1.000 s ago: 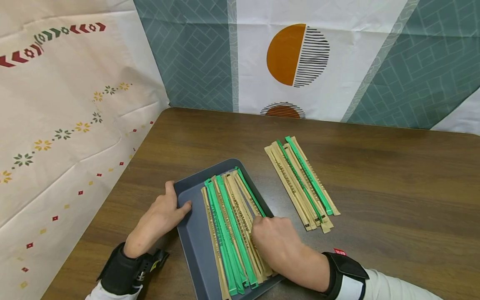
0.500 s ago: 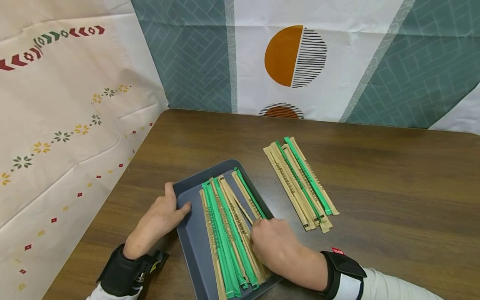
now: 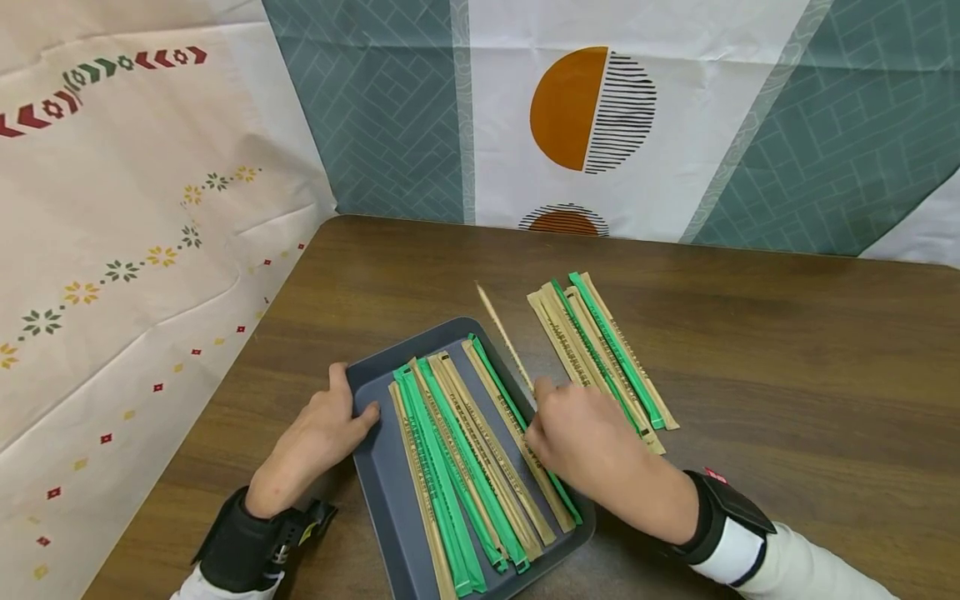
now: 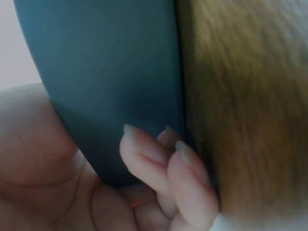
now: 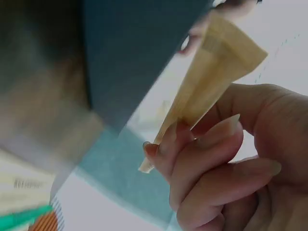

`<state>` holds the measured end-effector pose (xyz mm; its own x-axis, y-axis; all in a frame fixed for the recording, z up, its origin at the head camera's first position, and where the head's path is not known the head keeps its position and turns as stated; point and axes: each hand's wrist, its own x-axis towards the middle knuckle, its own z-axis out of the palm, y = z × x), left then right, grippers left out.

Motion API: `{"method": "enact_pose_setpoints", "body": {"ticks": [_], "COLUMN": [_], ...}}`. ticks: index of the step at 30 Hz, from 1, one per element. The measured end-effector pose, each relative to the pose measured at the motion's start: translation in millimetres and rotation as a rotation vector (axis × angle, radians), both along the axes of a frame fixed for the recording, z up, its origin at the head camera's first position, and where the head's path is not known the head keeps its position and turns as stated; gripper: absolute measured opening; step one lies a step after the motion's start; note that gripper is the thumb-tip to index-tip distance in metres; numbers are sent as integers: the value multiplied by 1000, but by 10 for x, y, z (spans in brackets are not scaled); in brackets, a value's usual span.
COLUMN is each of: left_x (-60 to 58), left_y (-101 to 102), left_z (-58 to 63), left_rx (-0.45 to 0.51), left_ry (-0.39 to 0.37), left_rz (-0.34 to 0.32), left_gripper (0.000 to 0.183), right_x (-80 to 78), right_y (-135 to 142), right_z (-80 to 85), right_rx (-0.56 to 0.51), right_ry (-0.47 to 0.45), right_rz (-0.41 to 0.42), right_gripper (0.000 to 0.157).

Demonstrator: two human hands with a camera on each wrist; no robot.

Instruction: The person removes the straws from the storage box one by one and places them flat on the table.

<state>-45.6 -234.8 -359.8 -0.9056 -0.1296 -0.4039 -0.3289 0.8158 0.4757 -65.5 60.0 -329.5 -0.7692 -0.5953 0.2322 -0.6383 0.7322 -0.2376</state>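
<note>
To the right side of the tray (image 3: 386, 467), nearer the pile (image 3: 603, 354) just beyond its knuckles, my right hand (image 3: 588, 437) has shifted since half a second ago, and with my left hand (image 3: 318, 437) gripping steady, I'd best pinch lightly, so the stick (image 3: 507, 337) it grasps, jutting ahead, neither bends nor snags.

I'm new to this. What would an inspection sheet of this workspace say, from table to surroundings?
Surface: wood-grain table.
Job's things: dark grey tray bearing green and tan packets; a second row of packets beside it on the table.
Clutter: nothing seen.
Left grip: bare hand holding the tray's left edge.
Right grip: bare hand pinching one tan packet by the tray's right edge.
Cables: nothing seen.
Surroundings: teal-and-white patterned cloth behind, cream patterned cloth on the left.
</note>
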Motion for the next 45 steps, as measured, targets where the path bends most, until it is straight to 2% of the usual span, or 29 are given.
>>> {"method": "enact_pose_setpoints", "body": {"ticks": [2,5,10,16,23,30,36,39,41,45], "left_x": [-1,-2,4,10,7,2,-1,-5,-6,-2], "left_y": [1,3,5,11,15,11,9,8,8,8], "left_z": [0,-7,-6,9,9,10,4,2,2,4], "left_rx": [-8,-16,-11,-2,-1,-1,-11,-10,-6,-4], "left_ry": [-3,-5,-5,-2,-8,-10,-20,-14,-11,-13], "left_rz": [0,2,2,2,4,5,9,9,12,17], "left_gripper": [67,66,67,68,70,70,71,71,72,72], "right_x": [-93,-214,-351,-469,-548,-568,-544,-506,-463,-318], "right_y": [53,128,225,270,294,285,281,272,244,131], "right_z": [28,65,94,46,-21,-19,-5,0,-12,-55], "right_rx": [0,62,199,248,290,324,306,289,253,120], "right_ry": [15,-19,-168,-282,-301,-369,-350,-275,-183,-49], "right_rz": [-46,-140,-249,-292,-315,-330,-317,-274,-206,-1], "right_gripper": [24,20,21,23,22,18,17,18,18,16]}}
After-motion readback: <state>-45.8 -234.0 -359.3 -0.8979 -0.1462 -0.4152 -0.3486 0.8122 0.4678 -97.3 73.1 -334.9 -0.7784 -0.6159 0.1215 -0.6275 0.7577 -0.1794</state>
